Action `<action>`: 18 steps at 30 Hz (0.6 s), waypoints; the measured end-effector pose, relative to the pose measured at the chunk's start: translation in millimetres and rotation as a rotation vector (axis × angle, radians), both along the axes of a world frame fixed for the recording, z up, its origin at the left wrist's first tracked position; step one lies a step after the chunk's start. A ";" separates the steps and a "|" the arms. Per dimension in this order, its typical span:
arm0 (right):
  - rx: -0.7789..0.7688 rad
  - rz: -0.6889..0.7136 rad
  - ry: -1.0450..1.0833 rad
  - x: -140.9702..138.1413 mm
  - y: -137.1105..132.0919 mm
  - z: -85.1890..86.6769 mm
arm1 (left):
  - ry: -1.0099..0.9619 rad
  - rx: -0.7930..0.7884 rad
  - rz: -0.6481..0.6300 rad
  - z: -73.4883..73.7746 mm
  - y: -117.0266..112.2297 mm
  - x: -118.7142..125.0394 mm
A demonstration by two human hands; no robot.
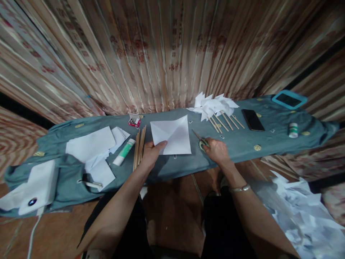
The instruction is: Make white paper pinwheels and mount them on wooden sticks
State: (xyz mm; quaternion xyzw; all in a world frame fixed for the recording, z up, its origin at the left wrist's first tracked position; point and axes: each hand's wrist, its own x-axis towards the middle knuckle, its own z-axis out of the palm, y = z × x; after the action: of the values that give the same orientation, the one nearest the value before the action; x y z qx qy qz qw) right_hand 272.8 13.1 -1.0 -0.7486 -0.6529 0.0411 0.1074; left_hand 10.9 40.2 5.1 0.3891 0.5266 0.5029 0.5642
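Observation:
My left hand (153,153) pinches the lower left edge of a white paper square (176,133), thumb on top. Faint diagonal creases cross the sheet, and it is slightly raised along its edges. To the right, my right hand (217,150) has its fingers closed on the green handles of a pair of scissors (202,142). Their blades point up and left, toward the paper but apart from it. Close by my left hand lie several thin wooden sticks (139,145) and a green-and-white glue stick (124,151).
Several paper pinwheels (214,107) on sticks lie at the back, near a black phone (252,119). A small red box (134,121), paper sheets (90,144) and a white device (40,183) with a cable sit leftward. Rightward are a glue container (293,130) and blue-framed tablet (289,99).

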 end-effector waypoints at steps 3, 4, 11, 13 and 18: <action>0.048 -0.104 0.493 8.2 3.9 -2.2 | 0.012 0.010 0.020 -2.1 5.3 -4.5; 0.043 -0.127 0.717 10.0 4.2 -3.6 | 0.021 0.017 0.024 -3.1 7.4 -6.2; -0.097 -0.068 1.596 -3.2 -5.2 -7.2 | 0.026 0.052 0.040 -9.5 21.5 -10.9; -0.143 -0.061 1.652 -10.5 -8.0 -7.0 | 0.028 0.051 0.043 -10.0 24.6 -10.5; -0.241 -0.052 1.705 -24.0 -13.8 -7.0 | 0.032 0.062 0.081 -12.5 32.5 -13.0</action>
State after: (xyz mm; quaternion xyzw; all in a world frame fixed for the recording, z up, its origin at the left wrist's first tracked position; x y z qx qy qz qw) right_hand 248.9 -0.7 -8.0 -0.4829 -0.3231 0.6560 0.4817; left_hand -2.0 72.7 -7.4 0.3925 0.5351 0.5352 0.5227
